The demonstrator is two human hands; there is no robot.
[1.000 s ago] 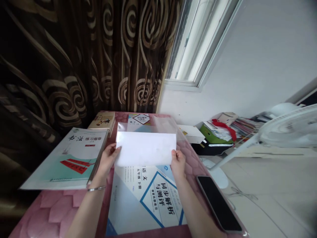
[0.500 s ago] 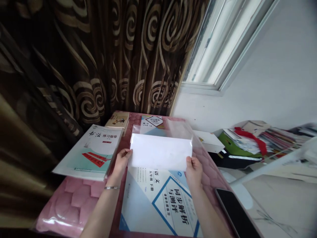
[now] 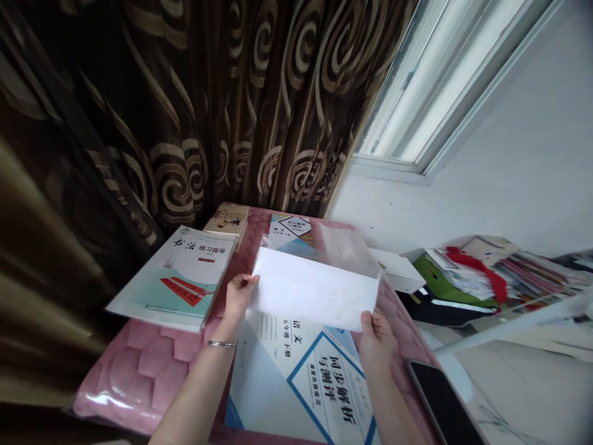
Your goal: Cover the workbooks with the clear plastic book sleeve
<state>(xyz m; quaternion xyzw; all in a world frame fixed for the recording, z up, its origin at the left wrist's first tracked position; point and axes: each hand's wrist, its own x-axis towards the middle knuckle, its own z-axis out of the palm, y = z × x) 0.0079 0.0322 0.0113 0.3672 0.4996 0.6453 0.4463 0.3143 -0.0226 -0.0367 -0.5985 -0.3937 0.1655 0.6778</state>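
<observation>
Seen from the head camera, a person grips a white sheet of paper (image 3: 315, 290) by its two short ends above a quilted pink surface (image 3: 143, 371). The left hand (image 3: 238, 298), a slim bracelet (image 3: 221, 343) at its wrist, pinches one end between thumb and fingers; the right hand (image 3: 377, 339) pinches the other in the same fashion. The sheet stretches between the two sets of fingers, its right end lying lower in the view.

Nearer the wearer than the fingers, and between the forearms, a blue-and-white grade-five Chinese-language workbook (image 3: 259, 383) lies face up, its top portion hidden by the sheet; whether the two touch cannot be told. Beyond the fingers are a mathematics workbook (image 3: 290, 227), partly covered, and a sheet of clear plastic (image 3: 347, 247).

Left of the left fingers rests a calligraphy practice book (image 3: 188, 278) with red banners on its cover, and behind it a small tan book (image 3: 228, 221). A dark-screened smartphone (image 3: 442, 402) lies to the right of the right fingers and closer to the wearer. Farther right, off the surface, stand a white box (image 3: 396, 269) and a pile of booklets (image 3: 532, 278). A swirl-patterned curtain (image 3: 278, 93) hangs beyond both hands, beside a window (image 3: 417, 93).
</observation>
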